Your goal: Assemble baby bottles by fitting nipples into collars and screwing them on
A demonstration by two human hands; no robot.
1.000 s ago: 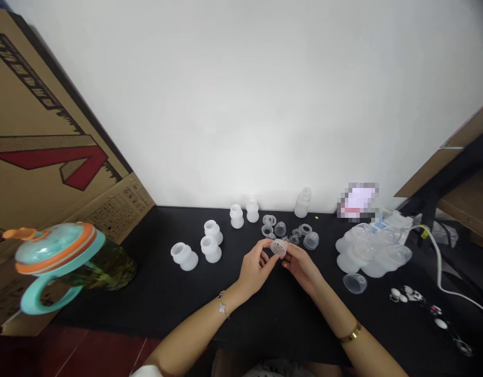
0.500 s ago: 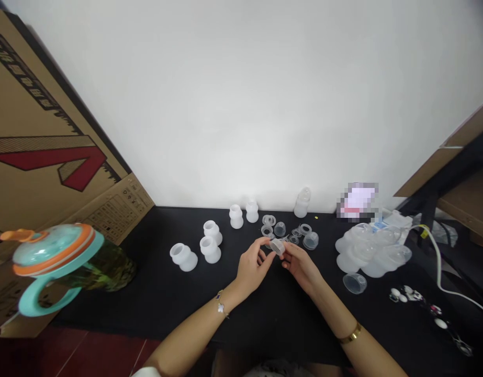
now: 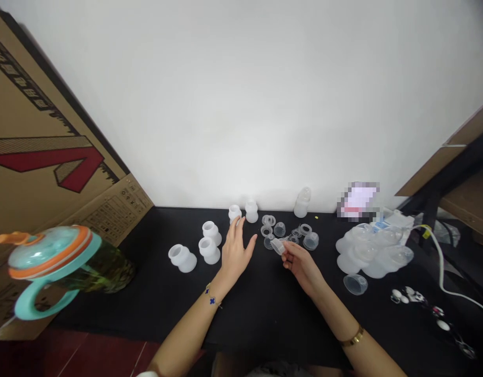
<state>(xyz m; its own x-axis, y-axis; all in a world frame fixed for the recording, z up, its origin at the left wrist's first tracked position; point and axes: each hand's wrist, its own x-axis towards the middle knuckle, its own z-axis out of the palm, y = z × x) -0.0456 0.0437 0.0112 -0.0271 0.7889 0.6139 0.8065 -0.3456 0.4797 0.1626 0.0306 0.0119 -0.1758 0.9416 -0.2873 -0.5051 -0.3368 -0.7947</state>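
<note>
My right hand [image 3: 300, 262] pinches a small translucent cap with a nipple [image 3: 278, 246] above the black table. My left hand [image 3: 236, 248] has its fingers spread and holds nothing; its fingertips overlap the view of a white open-necked bottle [image 3: 234, 211] near the wall. Another such bottle [image 3: 251, 211] stands just right of it. Beside the left hand are more white bottles, one upright [image 3: 209, 251], one behind it [image 3: 212, 232] and one tilted [image 3: 182, 258]. Clear rings [image 3: 266, 230] and domed caps [image 3: 279, 229] lie beyond my right hand.
An assembled bottle [image 3: 303, 202] stands by the wall. On the right are a cluster of capped bottles [image 3: 367, 251], a clear dome [image 3: 355, 284], a white cable [image 3: 441, 262] and a beaded strap [image 3: 437, 314]. A teal jug [image 3: 56, 262] and cardboard box [image 3: 41, 120] are on the left.
My left hand has let go of the translucent cap and moved left toward the bottles, its fingers opening. The right hand still holds the cap in nearly the same spot.
</note>
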